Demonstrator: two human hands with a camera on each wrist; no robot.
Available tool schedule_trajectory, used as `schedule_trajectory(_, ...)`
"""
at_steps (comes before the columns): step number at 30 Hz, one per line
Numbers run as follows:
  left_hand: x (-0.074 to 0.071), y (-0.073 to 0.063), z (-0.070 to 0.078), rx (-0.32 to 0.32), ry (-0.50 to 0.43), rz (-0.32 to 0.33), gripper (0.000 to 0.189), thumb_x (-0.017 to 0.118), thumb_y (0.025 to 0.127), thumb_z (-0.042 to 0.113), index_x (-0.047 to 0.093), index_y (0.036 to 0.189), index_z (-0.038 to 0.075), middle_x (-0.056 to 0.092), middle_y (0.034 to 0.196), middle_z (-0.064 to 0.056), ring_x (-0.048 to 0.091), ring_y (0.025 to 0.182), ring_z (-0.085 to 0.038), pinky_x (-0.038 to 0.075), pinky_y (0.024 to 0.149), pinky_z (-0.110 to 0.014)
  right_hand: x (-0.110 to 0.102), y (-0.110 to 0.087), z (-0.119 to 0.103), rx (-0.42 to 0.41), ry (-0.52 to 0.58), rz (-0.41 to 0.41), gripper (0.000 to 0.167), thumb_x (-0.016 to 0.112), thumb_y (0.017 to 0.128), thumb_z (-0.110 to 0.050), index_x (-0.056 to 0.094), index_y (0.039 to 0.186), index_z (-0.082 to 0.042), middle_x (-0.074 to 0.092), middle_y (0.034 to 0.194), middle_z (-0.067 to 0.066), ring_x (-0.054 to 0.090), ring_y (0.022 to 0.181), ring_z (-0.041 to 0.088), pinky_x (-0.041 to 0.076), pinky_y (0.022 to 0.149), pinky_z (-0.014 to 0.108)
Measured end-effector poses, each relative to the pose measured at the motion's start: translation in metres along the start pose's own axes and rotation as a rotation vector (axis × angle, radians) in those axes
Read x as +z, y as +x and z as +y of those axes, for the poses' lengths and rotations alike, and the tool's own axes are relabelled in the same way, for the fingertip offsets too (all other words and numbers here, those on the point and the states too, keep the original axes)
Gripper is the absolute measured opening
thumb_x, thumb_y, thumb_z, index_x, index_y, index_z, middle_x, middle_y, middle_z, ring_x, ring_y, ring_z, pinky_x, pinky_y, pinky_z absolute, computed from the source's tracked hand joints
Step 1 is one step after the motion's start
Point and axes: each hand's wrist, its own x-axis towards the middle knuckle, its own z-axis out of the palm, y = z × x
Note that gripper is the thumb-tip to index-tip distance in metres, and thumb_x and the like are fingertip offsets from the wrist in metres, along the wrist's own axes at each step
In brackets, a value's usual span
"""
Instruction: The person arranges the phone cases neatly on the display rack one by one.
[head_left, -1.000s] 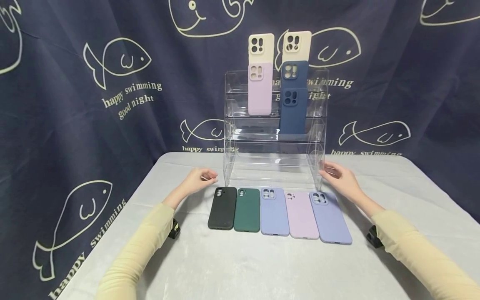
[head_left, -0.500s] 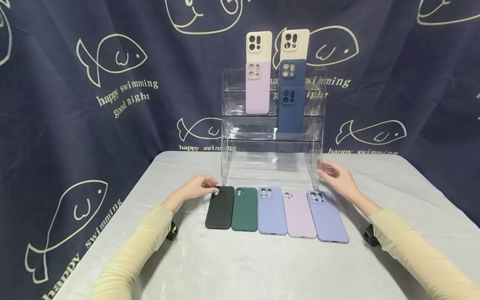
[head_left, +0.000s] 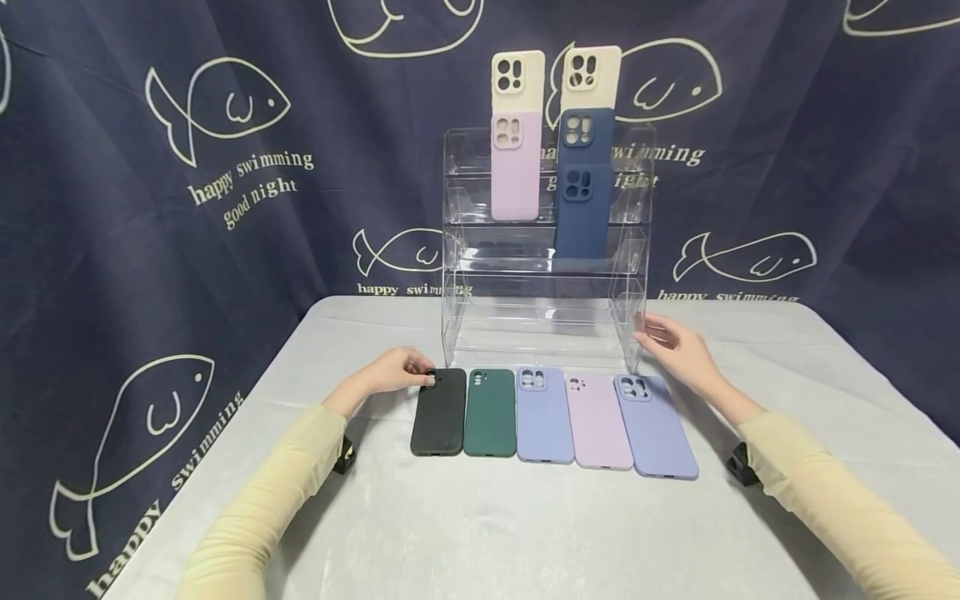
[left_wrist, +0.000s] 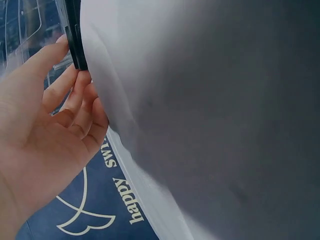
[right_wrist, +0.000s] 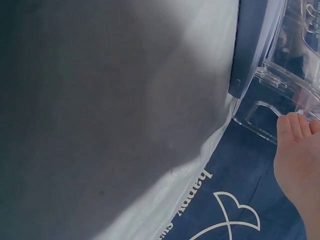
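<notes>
My left hand [head_left: 395, 369] pinches the top left corner of a black phone case [head_left: 438, 414], which lies flat on the table. In the left wrist view the thumb is on its upper face and the index finger at its edge. My right hand [head_left: 678, 350] touches the right side of a clear tiered display stand [head_left: 551, 342], its fingers fairly straight in the right wrist view. To the right of the black case lie a green case [head_left: 491, 417], a periwinkle case [head_left: 546, 425], a pink case [head_left: 602, 429] and another periwinkle case [head_left: 662, 437].
Upper tiers of the stand hold two cream cases [head_left: 528, 92], a lilac case [head_left: 516, 187] and two navy cases [head_left: 583, 229]. Behind the grey-covered table [head_left: 480, 533] hangs a dark blue curtain [head_left: 300, 100] with fish drawings.
My left hand has moved slightly down from beside the stand onto the black case's corner and taken hold there. The right hand stays at the stand's side.
</notes>
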Motion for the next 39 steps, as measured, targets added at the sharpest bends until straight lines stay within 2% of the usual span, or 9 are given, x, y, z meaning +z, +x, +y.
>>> schedule_trajectory(12, -0.002, -0.004, 0.002, 0.001, -0.024, -0.036, 0.023, 0.070, 0.081, 0.014, 0.067, 0.098, -0.002, 0.064, 0.082, -0.005, 0.053, 0.073, -0.008, 0.047, 0.071, -0.023, 0.005, -0.005, 0.005, 0.001, 0.029, 0.000, 0.048, 0.060, 0.092, -0.013, 0.045, 0.131, 0.009, 0.052, 0.127, 0.031, 0.048, 0.091, -0.021, 0.044, 0.080, 0.000)
schedule_trajectory(21, -0.005, -0.009, 0.002, -0.018, -0.031, -0.049, 0.021, 0.070, 0.081, 0.014, 0.064, 0.096, 0.001, 0.066, 0.088, -0.008, 0.060, 0.081, -0.015, 0.052, 0.077, -0.030, 0.004, -0.014, -0.031, -0.007, -0.007, -0.009, 0.046, 0.059, 0.091, -0.007, 0.044, 0.128, 0.015, 0.052, 0.123, 0.036, 0.049, 0.088, -0.020, 0.041, 0.077, -0.004)
schedule_trajectory(24, -0.006, -0.010, 0.004, -0.004, -0.024, -0.022, 0.020, 0.069, 0.081, 0.013, 0.064, 0.097, 0.002, 0.067, 0.093, -0.011, 0.062, 0.085, -0.019, 0.053, 0.081, -0.034, 0.003, -0.012, -0.023, -0.005, -0.026, -0.012, 0.047, 0.059, 0.092, -0.009, 0.044, 0.130, 0.013, 0.052, 0.124, 0.034, 0.064, 0.096, 0.005, 0.041, 0.079, -0.003)
schedule_trajectory(26, -0.006, -0.011, 0.005, 0.000, -0.025, -0.008, 0.020, 0.068, 0.081, 0.012, 0.064, 0.098, 0.002, 0.068, 0.095, -0.012, 0.063, 0.087, -0.021, 0.053, 0.082, -0.036, 0.003, -0.008, -0.011, -0.003, -0.037, -0.011, 0.049, 0.059, 0.092, -0.014, 0.044, 0.131, 0.011, 0.052, 0.126, 0.032, 0.063, 0.098, 0.004, 0.041, 0.079, -0.003)
schedule_trajectory(28, -0.006, -0.012, 0.007, 0.015, -0.043, 0.012, 0.021, 0.068, 0.081, 0.011, 0.064, 0.099, 0.002, 0.067, 0.096, -0.014, 0.064, 0.085, -0.021, 0.054, 0.079, -0.034, 0.003, -0.005, 0.000, -0.003, -0.041, -0.010, 0.051, 0.059, 0.093, -0.018, 0.043, 0.133, 0.009, 0.052, 0.127, 0.031, 0.064, 0.104, 0.021, 0.041, 0.080, -0.003)
schedule_trajectory(31, -0.006, -0.013, 0.011, 0.050, -0.076, 0.050, 0.022, 0.067, 0.081, 0.009, 0.062, 0.101, 0.000, 0.065, 0.096, -0.016, 0.064, 0.077, -0.018, 0.054, 0.070, -0.028, 0.003, -0.003, 0.005, -0.006, -0.058, -0.004, 0.053, 0.059, 0.093, -0.022, 0.044, 0.133, 0.007, 0.053, 0.127, 0.030, 0.064, 0.104, 0.019, 0.042, 0.081, -0.002)
schedule_trajectory(33, -0.007, -0.013, 0.014, 0.081, -0.102, 0.090, 0.023, 0.067, 0.080, 0.006, 0.062, 0.102, -0.001, 0.064, 0.096, -0.016, 0.061, 0.072, -0.013, 0.052, 0.064, -0.023, 0.002, -0.002, 0.005, -0.008, -0.064, -0.002, 0.052, 0.059, 0.093, -0.023, 0.044, 0.133, 0.007, 0.053, 0.127, 0.029, 0.061, 0.108, 0.031, 0.042, 0.081, -0.001)
schedule_trajectory(34, -0.007, -0.012, 0.017, 0.091, -0.110, 0.112, 0.024, 0.067, 0.080, 0.006, 0.062, 0.102, -0.001, 0.063, 0.095, -0.016, 0.060, 0.071, -0.011, 0.051, 0.062, -0.021, 0.002, -0.002, 0.005, -0.008, -0.068, 0.000, 0.052, 0.060, 0.093, -0.023, 0.045, 0.133, 0.007, 0.054, 0.127, 0.029, 0.060, 0.107, 0.029, 0.042, 0.081, -0.001)
schedule_trajectory(39, -0.010, -0.009, 0.028, 0.167, -0.142, 0.235, 0.029, 0.067, 0.080, 0.001, 0.062, 0.109, -0.002, 0.060, 0.103, -0.017, 0.058, 0.072, -0.011, 0.054, 0.066, -0.020, 0.000, 0.000, 0.004, -0.008, -0.071, 0.006, 0.052, 0.060, 0.093, -0.022, 0.045, 0.132, 0.007, 0.054, 0.126, 0.029, 0.061, 0.107, 0.033, 0.044, 0.080, 0.000)
